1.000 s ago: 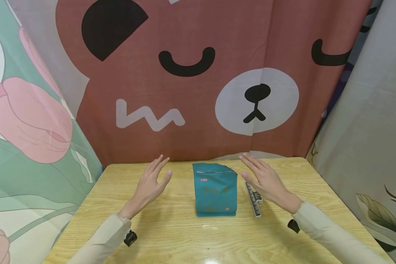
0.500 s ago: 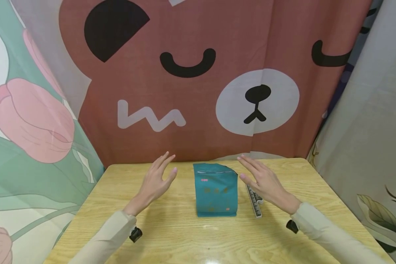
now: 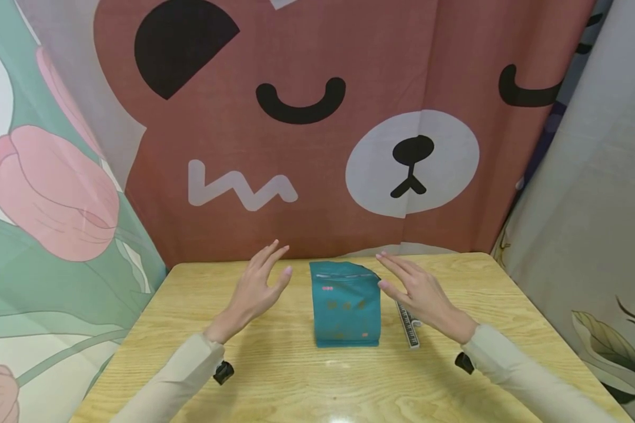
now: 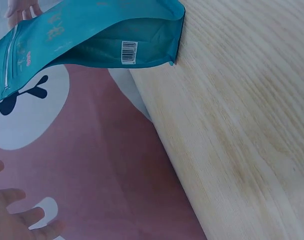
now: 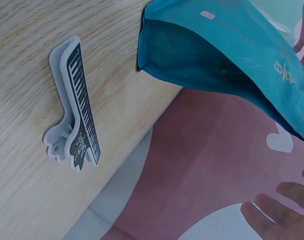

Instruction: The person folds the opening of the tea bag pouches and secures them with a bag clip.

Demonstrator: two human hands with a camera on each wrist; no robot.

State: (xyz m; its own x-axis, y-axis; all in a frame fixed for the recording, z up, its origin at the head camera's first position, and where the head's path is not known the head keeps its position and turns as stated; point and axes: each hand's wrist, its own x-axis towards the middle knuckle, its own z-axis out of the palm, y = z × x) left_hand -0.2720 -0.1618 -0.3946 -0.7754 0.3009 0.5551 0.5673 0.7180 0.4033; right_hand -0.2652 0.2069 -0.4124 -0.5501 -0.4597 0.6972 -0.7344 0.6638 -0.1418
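Note:
A teal pouch bag (image 3: 346, 311) with a zip line near its top stands upright on the table. My left hand (image 3: 254, 292) hovers to its left, fingers extended, touching nothing. On the other side my right hand (image 3: 424, 296) is held up with straight fingers, its thumb close to the bag's upper right edge; contact cannot be made out. Below the right hand lies a bag clip (image 3: 409, 329) with a black-and-white piano-key print, partly covered by that hand in the head view. The right wrist view shows the whole clip (image 5: 79, 105) and the pouch's folded side.
The light wooden table (image 3: 296, 388) ends at a back edge against a hanging cloth (image 3: 307, 229) with a bear print. Patterned cloths also hang at left and right. A small black device sits under each wrist.
Both hands have drifted inward toward the bag, the left moving right and the right moving slightly left. The bag and clip stay put.

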